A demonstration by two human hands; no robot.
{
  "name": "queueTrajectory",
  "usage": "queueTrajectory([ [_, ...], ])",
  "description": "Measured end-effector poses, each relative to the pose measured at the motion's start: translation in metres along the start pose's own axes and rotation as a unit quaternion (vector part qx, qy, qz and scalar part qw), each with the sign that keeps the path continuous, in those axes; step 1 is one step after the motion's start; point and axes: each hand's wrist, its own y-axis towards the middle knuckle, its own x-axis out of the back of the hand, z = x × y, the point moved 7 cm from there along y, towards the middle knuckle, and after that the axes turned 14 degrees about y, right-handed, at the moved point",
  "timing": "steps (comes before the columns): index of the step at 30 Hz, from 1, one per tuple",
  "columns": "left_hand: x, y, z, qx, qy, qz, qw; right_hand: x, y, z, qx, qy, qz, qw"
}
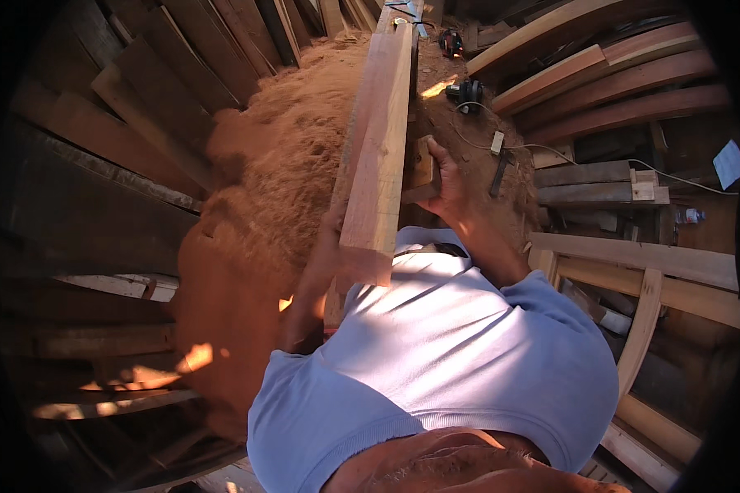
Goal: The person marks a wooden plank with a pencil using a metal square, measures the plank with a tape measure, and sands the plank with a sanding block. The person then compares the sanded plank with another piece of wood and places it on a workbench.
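Note:
A long squared wooden beam [376, 156], reddish on its top face and paler along its right side, runs away from my torso up the middle. My left hand [335, 220] is against the beam's left side near its close end; the beam and shadow hide its fingers. To the right of the beam, my right hand [446, 182] is closed around a yellowish wooden block [423, 168]. Thumb and fingers wrap its right side. Whether the block touches the beam or its support I cannot tell.
Reddish sawdust [279, 156] is heaped left of the beam. Beyond my right hand lie a hammer [499, 172], a dark power tool [467, 94] and a pale cord [551, 149]. Boards [152, 115] lean at the left; curved timbers [625, 103] and a wooden frame [641, 263] stand right.

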Motion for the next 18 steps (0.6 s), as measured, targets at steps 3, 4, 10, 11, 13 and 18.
queueTrajectory([
  [3,0.029,-0.026,0.023,0.125,-0.015,0.053,0.991,0.013,0.003,-0.011,0.012,-0.020,0.058,0.998],
  [4,0.031,-0.033,0.025,0.146,-0.074,0.068,0.984,0.017,0.003,-0.020,-0.014,-0.057,-0.015,0.998],
  [10,0.029,-0.067,0.085,0.245,-0.317,0.020,0.916,0.066,0.020,-0.054,-0.125,-0.081,-0.087,0.985],
  [11,0.021,-0.062,0.067,0.237,-0.304,0.004,0.923,0.090,0.026,-0.052,-0.114,-0.110,-0.099,0.982],
  [13,0.003,-0.057,0.031,0.226,-0.279,-0.019,0.933,0.128,0.031,-0.052,-0.095,-0.168,-0.119,0.974],
  [18,0.010,-0.071,0.083,0.314,-0.299,-0.071,0.898,0.152,0.036,-0.056,-0.129,-0.193,-0.150,0.961],
])
